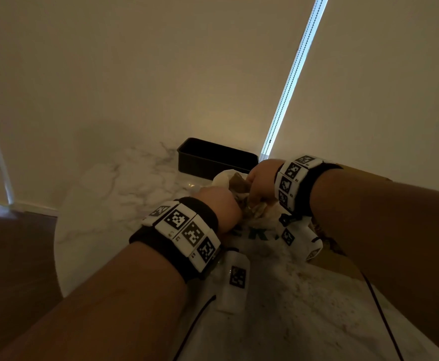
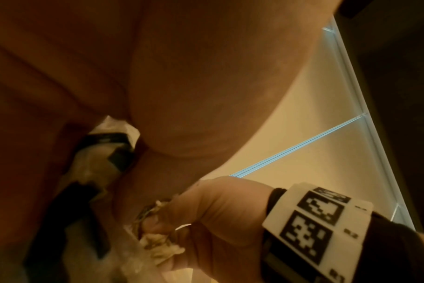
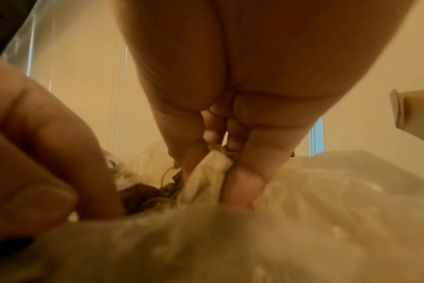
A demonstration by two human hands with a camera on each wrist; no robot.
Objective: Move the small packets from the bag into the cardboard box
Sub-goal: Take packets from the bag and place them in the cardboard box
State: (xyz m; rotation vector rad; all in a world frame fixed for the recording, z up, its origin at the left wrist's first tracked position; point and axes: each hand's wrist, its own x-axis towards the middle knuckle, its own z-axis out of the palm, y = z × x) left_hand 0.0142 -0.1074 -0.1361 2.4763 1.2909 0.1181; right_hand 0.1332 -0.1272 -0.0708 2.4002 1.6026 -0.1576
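Head view: left hand (image 1: 219,204) and right hand (image 1: 261,179), each grip pinching bag (image 1: 254,239) mouth edge.

We see a white bag (image 1: 262,243) with green lettering and black marks, lying on a white desk (image 1: 114,199) veined in grey like marble. Behind it stands a black ribbed tray (image 1: 213,162). Our wristbands (image 1: 184,230) are black with white blocks bearing black-and-white square codes. The cardboard box (image 1: 335,264) is brown.

A white marble table (image 1: 103,204) carried everything. A black tray (image 1: 213,162) sat at its far edge; just in front of the tray lay a translucent plastic bag (image 1: 262,246), with a cardboard box (image 1: 335,264) to the bag's right.
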